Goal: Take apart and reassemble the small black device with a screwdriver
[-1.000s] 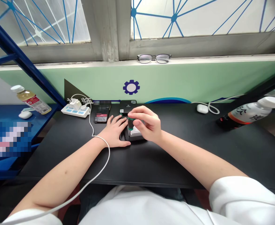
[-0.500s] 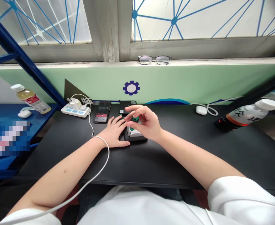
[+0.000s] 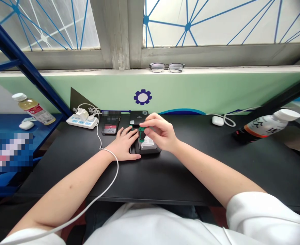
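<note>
A small black device with a white label (image 3: 147, 145) lies on the black desk (image 3: 190, 163). My right hand (image 3: 160, 134) pinches a short green-handled screwdriver (image 3: 141, 133) upright over the device's left end. Flat on the desk at the device's left edge rests my left hand (image 3: 124, 144), fingers stretched out and touching the device. A white cable (image 3: 111, 177) runs across my left wrist.
A phone (image 3: 110, 124), a black box (image 3: 138, 119) and a white power strip (image 3: 82, 120) sit behind my hands. White earbud cases (image 3: 217, 120) (image 3: 26, 125), two bottles (image 3: 266, 127) (image 3: 33, 108), glasses (image 3: 167, 67) on the sill, a blue rack (image 3: 1, 68) at left.
My right hand's fingers have shifted around the screwdriver handle, opening briefly and pinching it again. The left hand has stayed flat beside the device.
</note>
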The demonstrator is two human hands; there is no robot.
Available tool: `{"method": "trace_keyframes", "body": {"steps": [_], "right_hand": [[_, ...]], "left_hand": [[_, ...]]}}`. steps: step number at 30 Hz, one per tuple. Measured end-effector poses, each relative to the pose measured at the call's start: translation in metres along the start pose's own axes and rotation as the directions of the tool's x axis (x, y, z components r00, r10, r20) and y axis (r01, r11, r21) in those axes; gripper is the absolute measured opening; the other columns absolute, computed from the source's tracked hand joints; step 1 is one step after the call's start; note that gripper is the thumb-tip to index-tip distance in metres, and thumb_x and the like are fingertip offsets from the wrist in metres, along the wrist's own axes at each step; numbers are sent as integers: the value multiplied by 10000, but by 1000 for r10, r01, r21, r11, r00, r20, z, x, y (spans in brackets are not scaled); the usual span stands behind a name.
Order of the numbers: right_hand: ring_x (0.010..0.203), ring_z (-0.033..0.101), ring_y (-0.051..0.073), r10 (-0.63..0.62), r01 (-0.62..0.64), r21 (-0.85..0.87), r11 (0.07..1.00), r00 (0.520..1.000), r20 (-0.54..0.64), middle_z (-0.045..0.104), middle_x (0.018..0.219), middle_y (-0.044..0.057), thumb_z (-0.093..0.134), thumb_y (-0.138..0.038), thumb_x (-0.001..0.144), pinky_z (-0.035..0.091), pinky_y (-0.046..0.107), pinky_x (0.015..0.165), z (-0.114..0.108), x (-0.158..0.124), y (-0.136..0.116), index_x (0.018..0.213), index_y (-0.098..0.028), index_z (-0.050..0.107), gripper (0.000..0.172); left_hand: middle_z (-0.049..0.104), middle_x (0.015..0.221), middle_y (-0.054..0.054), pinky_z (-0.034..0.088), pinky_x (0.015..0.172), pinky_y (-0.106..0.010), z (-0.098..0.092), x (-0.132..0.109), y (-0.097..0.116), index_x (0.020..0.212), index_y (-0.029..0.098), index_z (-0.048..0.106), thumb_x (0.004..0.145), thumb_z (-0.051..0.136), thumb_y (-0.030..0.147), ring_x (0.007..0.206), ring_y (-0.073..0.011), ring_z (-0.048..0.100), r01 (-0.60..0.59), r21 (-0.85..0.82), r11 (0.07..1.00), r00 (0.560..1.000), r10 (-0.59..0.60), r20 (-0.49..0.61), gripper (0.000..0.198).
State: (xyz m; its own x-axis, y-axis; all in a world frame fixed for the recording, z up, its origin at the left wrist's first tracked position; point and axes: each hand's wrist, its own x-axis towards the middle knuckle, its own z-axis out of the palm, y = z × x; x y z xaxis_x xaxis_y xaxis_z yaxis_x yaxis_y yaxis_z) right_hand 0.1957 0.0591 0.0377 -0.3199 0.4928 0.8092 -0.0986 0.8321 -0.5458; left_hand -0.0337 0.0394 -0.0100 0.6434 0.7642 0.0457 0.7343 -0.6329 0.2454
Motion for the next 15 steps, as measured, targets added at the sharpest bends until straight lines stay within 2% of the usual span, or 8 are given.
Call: {"method": "trace_keyframes", "body": {"steps": [3, 6, 9, 12, 15], "right_hand": [[1026, 741, 192, 109, -108, 155, 982, 994, 2, 676, 1179, 74, 792, -291, 972, 675, 377, 845, 2, 0, 1, 1029, -252, 716, 103], [982, 792, 168, 168, -182, 289, 940, 983, 72, 727, 1264, 74, 794, -249, 975, 693, 347, 817, 3, -1, -1, 992, -245, 630, 165], [978, 806, 181, 135, -156, 200, 967, 984, 113, 797, 1192, 77, 827, -273, 954, 694, 342, 838, 0, 1, -4, 1025, -238, 674, 172], [1057, 799, 210, 41, -46, 41, 998, 992, 121, 823, 1147, 92, 779, -316, 995, 683, 342, 869, -7, 4, -5, 1117, -233, 761, 148], [971, 771, 188, -43, 52, -66, 996, 990, 133, 797, 1080, 83, 682, -291, 1053, 664, 329, 808, -12, 7, -5, 1191, -243, 798, 186]], "left_hand": [[414, 1742, -188, 112, 1323, -777, -1, 0, 0, 1674, 231, 438, 840, 793, 695, 1665, -486, 199, 8, -6, 1000, 1000, -8, 2, 1018], [366, 1771, -187, 128, 1314, -788, -1, 0, 0, 1700, 246, 392, 827, 814, 678, 1665, -491, 197, 12, -26, 1000, 1000, -12, -2, 1061], [357, 1776, -189, 127, 1323, -774, 0, 0, -1, 1687, 240, 417, 818, 830, 669, 1663, -490, 204, 11, -32, 999, 1000, -12, -19, 1054], [406, 1746, -192, 122, 1336, -751, 2, 0, -3, 1619, 217, 517, 831, 820, 676, 1660, -481, 214, 4, -20, 1000, 1000, -5, -27, 962], [433, 1730, -179, 136, 1334, -747, 4, 0, -6, 1610, 235, 529, 830, 821, 682, 1655, -477, 226, -8, -29, 1000, 999, 7, -41, 945]]}}
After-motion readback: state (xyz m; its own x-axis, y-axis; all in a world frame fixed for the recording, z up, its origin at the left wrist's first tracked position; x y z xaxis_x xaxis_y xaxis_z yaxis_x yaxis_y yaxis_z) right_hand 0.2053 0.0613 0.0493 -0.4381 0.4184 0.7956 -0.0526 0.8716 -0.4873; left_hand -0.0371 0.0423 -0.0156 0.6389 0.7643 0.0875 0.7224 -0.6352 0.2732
